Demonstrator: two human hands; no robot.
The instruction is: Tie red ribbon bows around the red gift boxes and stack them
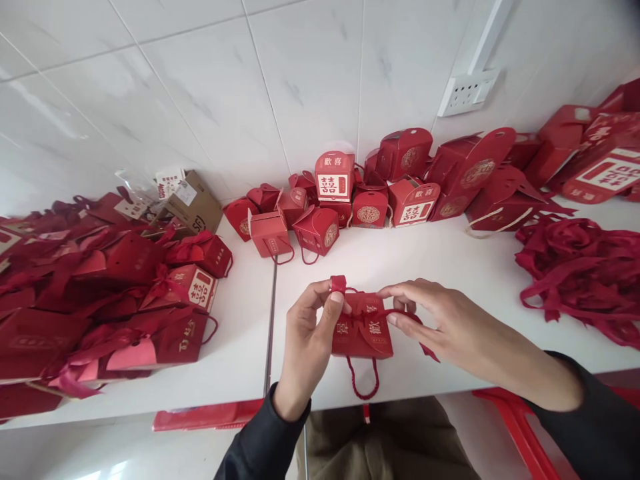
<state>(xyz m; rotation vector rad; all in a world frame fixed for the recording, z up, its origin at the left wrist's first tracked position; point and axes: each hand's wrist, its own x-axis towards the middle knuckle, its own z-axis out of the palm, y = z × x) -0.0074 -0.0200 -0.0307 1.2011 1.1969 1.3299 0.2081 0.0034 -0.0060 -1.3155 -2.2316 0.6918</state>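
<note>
A red gift box with pale characters on its folded top lies before me on the white table. Its cord handle hangs toward the near edge. A dark red ribbon runs across the top. My left hand pinches a loop of that ribbon between thumb and finger at the box's left. At the right side, my right hand closes thumb and fingers on the ribbon's other part, and a loose tail trails below it.
Many ribboned red boxes are heaped at the left, by a cardboard carton. Further red boxes line the wall. A pile of loose red ribbons lies at the right. A wall socket is above. Under the table edge is a red stool.
</note>
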